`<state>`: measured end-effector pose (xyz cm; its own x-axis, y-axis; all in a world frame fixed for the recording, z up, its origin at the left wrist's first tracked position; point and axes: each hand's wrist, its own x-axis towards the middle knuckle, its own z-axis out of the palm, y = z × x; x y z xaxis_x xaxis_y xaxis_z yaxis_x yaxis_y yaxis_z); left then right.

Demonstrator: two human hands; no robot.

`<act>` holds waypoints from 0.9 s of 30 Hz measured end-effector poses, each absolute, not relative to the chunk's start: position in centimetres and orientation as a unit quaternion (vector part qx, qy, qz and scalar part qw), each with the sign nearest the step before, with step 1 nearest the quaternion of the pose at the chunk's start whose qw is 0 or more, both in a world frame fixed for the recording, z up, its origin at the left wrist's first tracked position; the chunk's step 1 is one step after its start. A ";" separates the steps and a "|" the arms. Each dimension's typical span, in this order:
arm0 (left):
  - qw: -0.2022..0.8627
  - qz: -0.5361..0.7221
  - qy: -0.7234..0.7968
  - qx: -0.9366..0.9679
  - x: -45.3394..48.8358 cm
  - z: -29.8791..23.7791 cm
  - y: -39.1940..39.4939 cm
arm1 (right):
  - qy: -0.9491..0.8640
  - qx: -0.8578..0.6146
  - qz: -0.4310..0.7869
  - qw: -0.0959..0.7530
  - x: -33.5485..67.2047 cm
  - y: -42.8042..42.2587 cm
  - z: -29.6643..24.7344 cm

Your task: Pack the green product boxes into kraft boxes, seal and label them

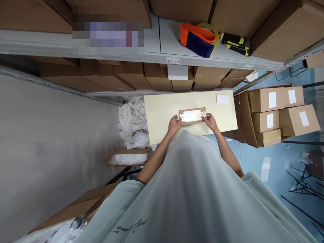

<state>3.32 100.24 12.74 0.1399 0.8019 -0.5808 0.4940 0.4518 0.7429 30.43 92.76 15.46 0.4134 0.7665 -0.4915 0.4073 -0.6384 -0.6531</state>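
A small cardboard box (192, 121) lies on the pale tabletop (162, 111), with a white label and shiny clear tape across its upper face. At its left end my left hand (174, 124) grips the edge, thumb near the top and fingers at the side. My right hand (210, 121) holds the opposite end the same way, its thumb on the taped corner. A small white paper (223, 98) rests on the table to the right, beyond the box.
Above the table, a shelf (167, 37) carries an orange and blue tape dispenser (198, 38) and black-yellow utility knives (235, 44). A large carton (244, 118) with several labelled boxes stands right. Plastic bags (133, 118) are piled left, beside a grey wall (58, 145).
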 end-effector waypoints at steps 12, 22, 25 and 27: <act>0.449 0.277 0.573 0.628 4.4 17.3 98.7 | -0.373 -0.806 0.350 0.298 30.9 91.4 20.8; 0.484 0.304 0.444 0.690 10.7 16.6 96.0 | -0.340 -0.826 0.091 0.440 29.2 79.7 27.0; 0.500 0.259 0.369 0.740 14.5 16.5 95.4 | -0.269 -0.854 0.070 0.440 29.8 75.5 28.0; 0.509 0.235 0.308 0.769 17.3 17.0 94.6 | -0.214 -0.869 0.057 0.443 30.4 72.7 28.5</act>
<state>17.26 94.56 17.01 0.6997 0.7128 0.0486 0.2340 -0.2929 0.9271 30.44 72.68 28.47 0.9020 0.4223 0.0899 0.3205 -0.5154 -0.7948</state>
